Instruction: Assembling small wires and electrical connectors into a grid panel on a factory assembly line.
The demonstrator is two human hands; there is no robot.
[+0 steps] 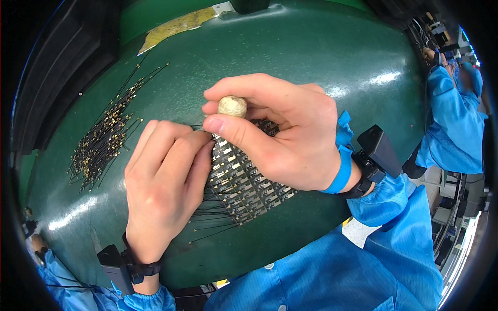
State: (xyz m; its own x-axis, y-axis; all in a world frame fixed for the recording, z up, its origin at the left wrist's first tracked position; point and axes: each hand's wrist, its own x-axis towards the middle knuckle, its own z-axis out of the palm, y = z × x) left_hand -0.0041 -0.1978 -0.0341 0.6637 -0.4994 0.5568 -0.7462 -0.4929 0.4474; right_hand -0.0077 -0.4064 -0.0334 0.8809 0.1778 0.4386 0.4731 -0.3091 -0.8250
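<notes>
A round, pale yellowish knob sits between the thumb and index finger of my right hand, which is closed around it; whatever lies below the knob is hidden. The hand is over the upper part of a panel of small metallic circuit boards in rows. At the panel's upper left edge, my left hand pinches its fingertips together, with a short bit of thin black cable showing beside them. More thin black cables run leftward from the panel's lower left side, partly under my left hand.
A loose pile of thin black cables with gold-coloured ends lies on the green mat at the left. Yellow tape marks the far edge. A person in a blue smock is at the right; another blue sleeve shows at lower left.
</notes>
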